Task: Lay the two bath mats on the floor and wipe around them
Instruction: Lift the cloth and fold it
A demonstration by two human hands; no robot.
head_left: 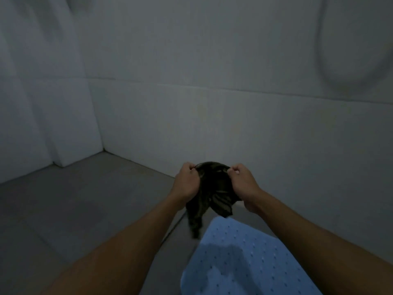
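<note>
Dark cloth (214, 188) hangs between the two hands, above the grey tiled floor (85, 209) and in front of the white wall (212, 103). The left hand (188, 184) pinches its upper left edge, and the right hand (244, 184) pinches its upper right edge; the fingers of both hands are curled tight on the fabric. Its lower part falls loose under the hands. Both forearms reach forward, with the wrists close to each other. A blue bath mat (244, 258) with small holes lies on the floor, just under the cloth.
</note>
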